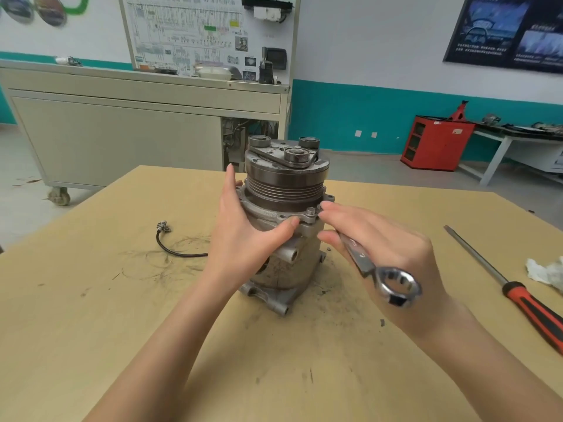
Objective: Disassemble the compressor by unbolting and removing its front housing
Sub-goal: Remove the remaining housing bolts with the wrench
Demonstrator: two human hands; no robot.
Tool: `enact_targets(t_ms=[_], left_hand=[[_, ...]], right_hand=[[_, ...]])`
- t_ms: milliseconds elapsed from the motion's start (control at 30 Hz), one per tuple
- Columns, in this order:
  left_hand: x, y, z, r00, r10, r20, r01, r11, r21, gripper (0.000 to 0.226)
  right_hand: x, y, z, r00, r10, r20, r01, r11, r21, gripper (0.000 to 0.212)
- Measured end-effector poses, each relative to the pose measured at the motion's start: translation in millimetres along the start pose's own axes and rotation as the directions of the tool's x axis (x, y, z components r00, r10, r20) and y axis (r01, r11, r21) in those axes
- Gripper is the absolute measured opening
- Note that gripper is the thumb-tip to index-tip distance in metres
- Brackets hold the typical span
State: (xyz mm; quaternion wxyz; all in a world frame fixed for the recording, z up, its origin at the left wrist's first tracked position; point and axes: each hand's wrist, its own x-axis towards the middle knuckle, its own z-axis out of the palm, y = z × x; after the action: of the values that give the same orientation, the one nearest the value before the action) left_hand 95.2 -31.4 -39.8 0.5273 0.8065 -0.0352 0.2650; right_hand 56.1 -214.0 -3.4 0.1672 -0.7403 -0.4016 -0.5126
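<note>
Head | left hand (243,236) fingers straight, flat against compressor (286,181) | right hand (390,248) fingers grasp wrench (396,284) beside bolt (310,212)

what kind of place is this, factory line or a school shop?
Most likely an automotive training workshop: a wheeled trainer board printed with a wiring diagram, a red tool cabinet, and a dark poster on the wall. The compressor stands on a plain wooden table, not a line.
</note>
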Motion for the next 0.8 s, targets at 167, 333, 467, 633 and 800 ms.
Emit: enact_targets(t_ms=[167,333,467,633,800], left_hand=[[-0.2,0.8,-0.6,1.000,0.006,-0.001,-0.006,1.000,0.001,0.126],[-1.9,5.0,-0.2,1.000,-0.006,0.009,0.007,1.000,-0.010,0.132],[-9.8,8.9,4.2,0.973,0.208,-0.104,-0.212,0.977,-0.028,0.095],[-5.8,6.7,10.3,0.919,0.326,-0.223,-0.366,0.916,-0.167,0.046],[-4.6,4.1,11.2,0.962,0.187,-0.199,-0.225,0.955,-0.192,0.071]], right_hand=[[8.5,-5.1,7.8,0.999,-0.019,-0.047,0.014,0.994,-0.104,0.018],[6.3,-20.9,16.8,0.999,-0.014,-0.043,0.004,0.974,-0.225,0.024],[5.0,-34.6,28.8,0.999,-0.017,-0.048,0.002,0.952,-0.306,0.027],[7.8,-51.2,46.5,0.993,0.048,-0.108,-0.090,0.898,-0.430,0.013],[12.2,-55.5,47.2,0.984,0.107,-0.140,-0.159,0.886,-0.435,0.003]])
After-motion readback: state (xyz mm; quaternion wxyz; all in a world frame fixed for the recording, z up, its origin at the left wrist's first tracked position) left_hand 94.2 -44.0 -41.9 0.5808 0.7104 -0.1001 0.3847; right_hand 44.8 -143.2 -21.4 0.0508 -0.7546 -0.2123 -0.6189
